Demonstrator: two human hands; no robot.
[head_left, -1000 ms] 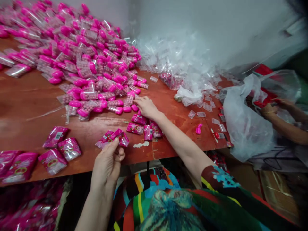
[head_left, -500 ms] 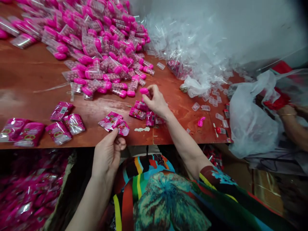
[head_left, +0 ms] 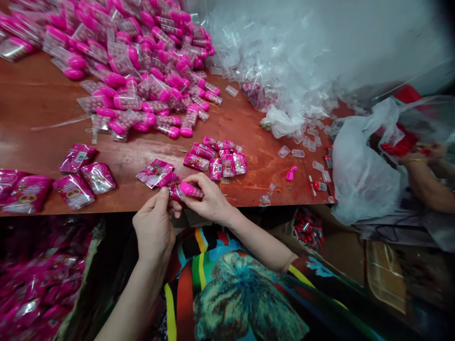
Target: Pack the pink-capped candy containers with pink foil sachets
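My left hand (head_left: 156, 220) pinches a small pink printed wrapper (head_left: 174, 185) near the table's front edge. Close against it, my right hand (head_left: 208, 199) grips a small clear candy bottle with a bright pink cap (head_left: 187, 188), the cap end pointing at the wrapper. Its clear body is mostly covered by my fingers. Just behind my left hand lies a flat pink wrapper (head_left: 156, 172). A cluster of small pink packets (head_left: 215, 158) rests beyond my right hand. To the left lie several larger pink packets (head_left: 74, 190).
A big heap of pink-capped candy bottles (head_left: 142, 80) covers the back left. Clear plastic bags (head_left: 273, 52) and loose clear tubes (head_left: 297, 153) lie at the back right. Another person's arm (head_left: 426, 175) is beside a white bag (head_left: 369, 166). Below left, a container holds pink packets (head_left: 42, 279).
My right hand has brought the candy bottle from beyond the small packets back to the wrapper in my left hand. The left hand keeps its pinch. The view has shifted slightly.
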